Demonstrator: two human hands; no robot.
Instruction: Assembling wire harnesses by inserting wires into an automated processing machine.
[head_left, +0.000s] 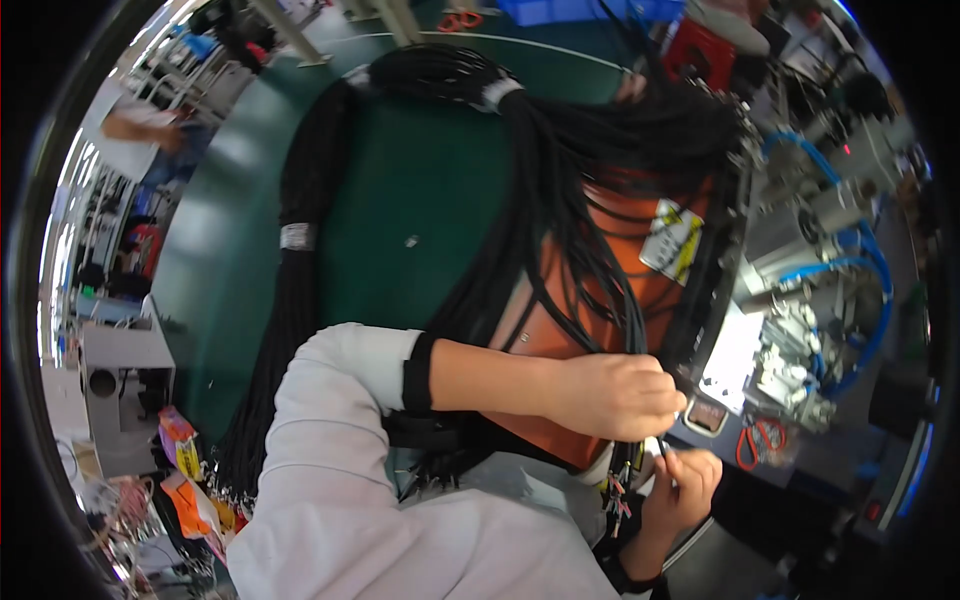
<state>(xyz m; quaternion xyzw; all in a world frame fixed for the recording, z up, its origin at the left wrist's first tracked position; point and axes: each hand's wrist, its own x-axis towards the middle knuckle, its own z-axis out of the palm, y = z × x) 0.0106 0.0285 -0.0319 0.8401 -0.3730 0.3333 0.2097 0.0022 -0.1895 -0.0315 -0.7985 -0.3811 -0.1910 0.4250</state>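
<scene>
My left hand (618, 396) is closed, its arm reaching across from the left. Several black cables (632, 318) run down to it and come out below its fingers. Their stripped ends, with thin coloured wires (617, 500), hang beneath. Just below and to the right, my right hand (688, 488) is closed, with thumb and fingertips pinching a thin black cable near the left fingertips. The exact grip of the left fingers is partly hidden by the back of the hand. The cables trail from a large black cable bundle (640, 125) higher up.
An orange surface (560, 395) lies under the cables, with a yellow-and-black label (671, 241) on it. Metal machine parts (790, 245) with blue tubes (878, 290) stand at the right, near red-handled scissors (757, 443). Another tied cable bundle (305, 190) lies left; a person (150, 135) is farther off.
</scene>
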